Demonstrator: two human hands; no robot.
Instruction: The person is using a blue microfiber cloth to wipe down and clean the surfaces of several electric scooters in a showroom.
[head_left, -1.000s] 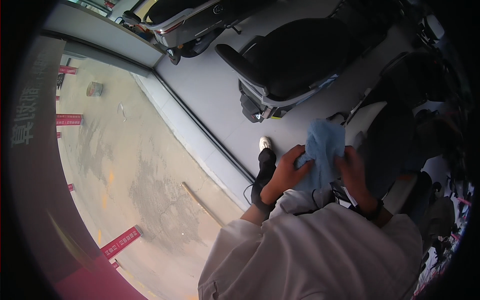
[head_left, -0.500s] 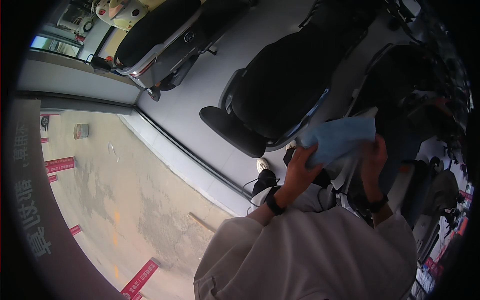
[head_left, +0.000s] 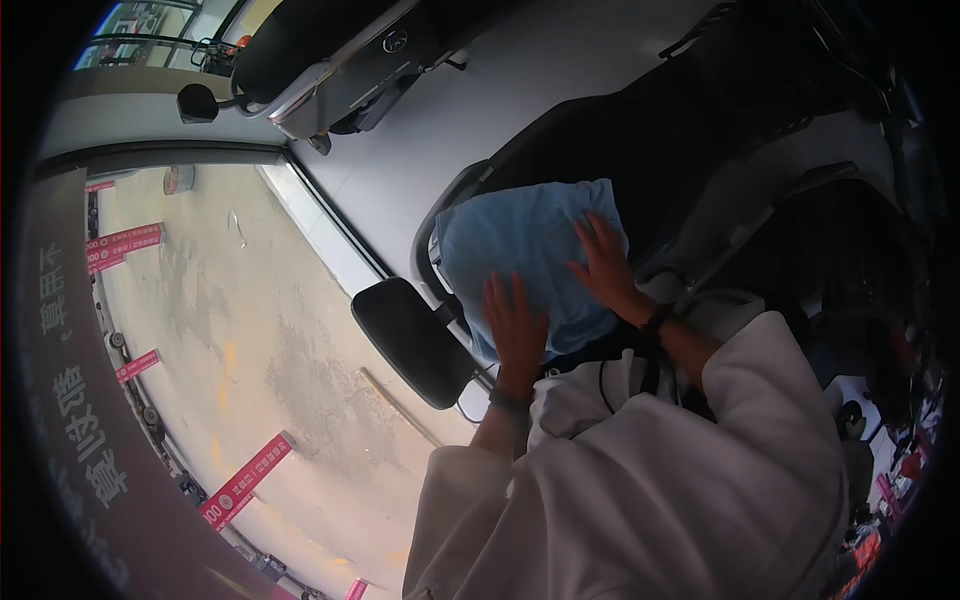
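Note:
A light blue cloth (head_left: 500,235) lies spread over the rear of a black scooter seat (head_left: 580,140). My left hand (head_left: 517,325) rests on the cloth's near edge, fingers stretched out. Farther right, my right hand (head_left: 605,262) lies on the same cloth with its fingers spread. Neither hand grips it. A black padded backrest (head_left: 415,340) sticks out behind the seat, just left of my left hand. Dark bands circle both wrists.
Another scooter (head_left: 350,70) stands at the far left, its mirror (head_left: 197,103) jutting out. A dark vehicle (head_left: 800,250) stands close on the right. Beyond the window sill (head_left: 340,230) lies paved ground with red-and-white signs (head_left: 247,480).
The blue cloth, earlier bunched up between both hands in front of me, now lies spread on the seat. My hands have moved left and opened flat on it. I have moved closer to the scooter.

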